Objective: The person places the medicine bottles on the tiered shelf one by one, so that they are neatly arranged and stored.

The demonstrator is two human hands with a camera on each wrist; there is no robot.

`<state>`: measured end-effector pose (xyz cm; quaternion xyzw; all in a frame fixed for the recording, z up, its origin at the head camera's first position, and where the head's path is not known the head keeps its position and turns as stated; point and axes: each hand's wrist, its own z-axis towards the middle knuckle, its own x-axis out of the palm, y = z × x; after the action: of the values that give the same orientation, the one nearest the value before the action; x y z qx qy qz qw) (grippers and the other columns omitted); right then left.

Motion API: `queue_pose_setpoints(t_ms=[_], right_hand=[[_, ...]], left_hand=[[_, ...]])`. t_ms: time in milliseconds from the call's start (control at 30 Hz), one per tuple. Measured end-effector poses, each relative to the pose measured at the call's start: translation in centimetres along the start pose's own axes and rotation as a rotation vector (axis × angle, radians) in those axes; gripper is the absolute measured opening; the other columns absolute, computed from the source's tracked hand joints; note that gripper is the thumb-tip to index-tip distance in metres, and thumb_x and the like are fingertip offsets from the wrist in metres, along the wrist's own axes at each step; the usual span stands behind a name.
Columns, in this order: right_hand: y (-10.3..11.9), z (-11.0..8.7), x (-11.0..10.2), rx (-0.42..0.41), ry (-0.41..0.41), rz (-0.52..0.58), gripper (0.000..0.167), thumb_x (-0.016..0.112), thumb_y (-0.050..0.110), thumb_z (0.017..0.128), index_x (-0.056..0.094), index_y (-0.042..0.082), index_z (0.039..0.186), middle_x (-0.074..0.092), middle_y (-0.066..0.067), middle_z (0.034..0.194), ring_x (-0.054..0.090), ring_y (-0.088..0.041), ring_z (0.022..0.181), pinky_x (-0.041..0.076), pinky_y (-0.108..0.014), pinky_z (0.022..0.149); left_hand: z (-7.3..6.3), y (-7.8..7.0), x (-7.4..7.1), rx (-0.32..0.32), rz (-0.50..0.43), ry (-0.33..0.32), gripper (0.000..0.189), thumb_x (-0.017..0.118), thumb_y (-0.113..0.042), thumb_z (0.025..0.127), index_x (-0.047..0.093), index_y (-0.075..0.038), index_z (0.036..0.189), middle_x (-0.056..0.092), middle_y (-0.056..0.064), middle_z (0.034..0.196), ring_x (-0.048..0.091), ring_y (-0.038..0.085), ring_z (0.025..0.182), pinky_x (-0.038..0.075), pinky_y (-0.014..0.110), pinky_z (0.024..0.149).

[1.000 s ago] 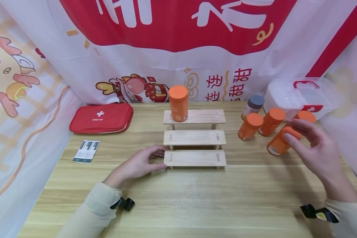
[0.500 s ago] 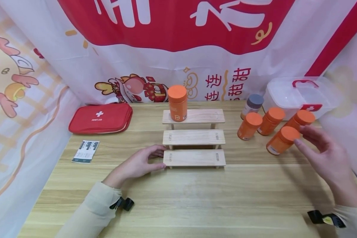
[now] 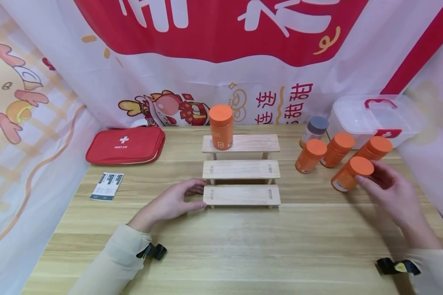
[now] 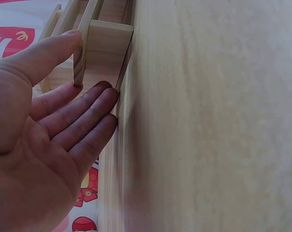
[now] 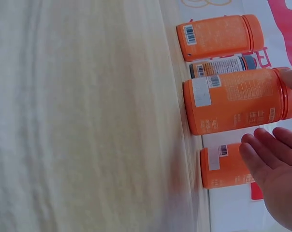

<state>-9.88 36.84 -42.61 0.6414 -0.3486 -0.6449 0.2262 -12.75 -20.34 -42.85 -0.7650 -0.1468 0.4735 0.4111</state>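
Observation:
In the head view my right hand (image 3: 393,194) is at the nearest orange pill bottle (image 3: 350,176) on the right of the table. The right wrist view shows its thumb against that bottle's cap (image 5: 291,99) and its fingers extended beside the bottle, slightly apart from it. My left hand (image 3: 175,200) touches the left end of the lowest step of a three-step wooden rack (image 3: 241,195). Thumb and index fingertips meet the board (image 4: 83,50), while the other fingers stretch out loosely below. Another orange pill bottle (image 3: 221,129) stands upright on the top step's left end.
Several more orange bottles (image 3: 311,156) and a grey-capped bottle (image 3: 313,130) stand close together at right. Behind them is a clear first-aid box (image 3: 373,119). At left lie a red first-aid pouch (image 3: 125,145) and a printed packet (image 3: 107,186).
My right hand drew back rightward from the near orange bottle, then came in again to its cap. The left hand has stayed at the rack.

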Motion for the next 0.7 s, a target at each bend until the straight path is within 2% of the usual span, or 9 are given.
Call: queue_pose_setpoints(t_ms=[67, 133, 267, 367, 533, 700], right_hand=[[-0.02, 0.14, -0.03, 0.008, 0.014, -0.007, 0.083, 0.068, 0.049, 0.105, 0.03, 0.018, 0.172, 0.041, -0.028, 0.168, 0.048, -0.036, 0.137, 0.043, 0.005, 0.078], [-0.06, 0.24, -0.06, 0.009, 0.017, -0.011, 0.083, 0.068, 0.049, 0.105, 0.03, 0.018, 0.172, 0.041, -0.028, 0.167, 0.047, -0.038, 0.137, 0.043, 0.005, 0.077], [-0.09, 0.26, 0.1, 0.003, 0.001, -0.023, 0.081, 0.069, 0.049, 0.104, 0.034, 0.016, 0.17, 0.046, -0.026, 0.162, 0.052, -0.016, 0.125, 0.043, 0.005, 0.077], [-0.07, 0.24, 0.25, -0.002, -0.013, -0.025, 0.08, 0.07, 0.049, 0.103, 0.038, 0.016, 0.168, 0.048, -0.025, 0.159, 0.048, 0.001, 0.115, 0.043, 0.005, 0.077], [-0.02, 0.28, 0.4, -0.005, -0.015, -0.016, 0.079, 0.071, 0.048, 0.103, 0.039, 0.015, 0.168, 0.049, -0.023, 0.158, 0.047, 0.004, 0.113, 0.044, 0.004, 0.077], [-0.08, 0.33, 0.49, -0.014, -0.012, -0.017, 0.079, 0.072, 0.047, 0.103, 0.041, 0.01, 0.165, 0.052, -0.018, 0.151, 0.049, 0.006, 0.11, 0.045, 0.004, 0.077]], left_hand=[[0.03, 0.0, 0.0, 0.003, -0.002, 0.0, 0.062, 0.082, -0.034, 0.098, 0.058, -0.014, 0.152, 0.068, 0.005, 0.147, 0.063, 0.028, 0.139, 0.044, 0.058, 0.125], [0.05, 0.04, 0.0, 0.006, -0.001, -0.001, 0.062, 0.082, -0.034, 0.098, 0.058, -0.015, 0.152, 0.068, 0.005, 0.147, 0.063, 0.028, 0.139, 0.044, 0.058, 0.124], [0.12, 0.08, 0.01, 0.014, 0.002, -0.002, 0.061, 0.082, -0.034, 0.098, 0.058, -0.015, 0.151, 0.068, 0.004, 0.146, 0.064, 0.027, 0.138, 0.044, 0.057, 0.124], [0.15, 0.1, 0.03, 0.019, 0.004, -0.003, 0.061, 0.082, -0.034, 0.098, 0.058, -0.014, 0.151, 0.069, 0.005, 0.146, 0.064, 0.028, 0.138, 0.045, 0.057, 0.124], [0.15, 0.14, 0.04, 0.02, 0.004, -0.003, 0.06, 0.082, -0.034, 0.098, 0.059, -0.014, 0.15, 0.069, 0.004, 0.145, 0.064, 0.027, 0.137, 0.045, 0.057, 0.123], [0.11, 0.13, 0.08, 0.013, 0.001, -0.005, 0.06, 0.082, -0.034, 0.098, 0.059, -0.015, 0.15, 0.069, 0.004, 0.146, 0.064, 0.027, 0.138, 0.045, 0.057, 0.124]])
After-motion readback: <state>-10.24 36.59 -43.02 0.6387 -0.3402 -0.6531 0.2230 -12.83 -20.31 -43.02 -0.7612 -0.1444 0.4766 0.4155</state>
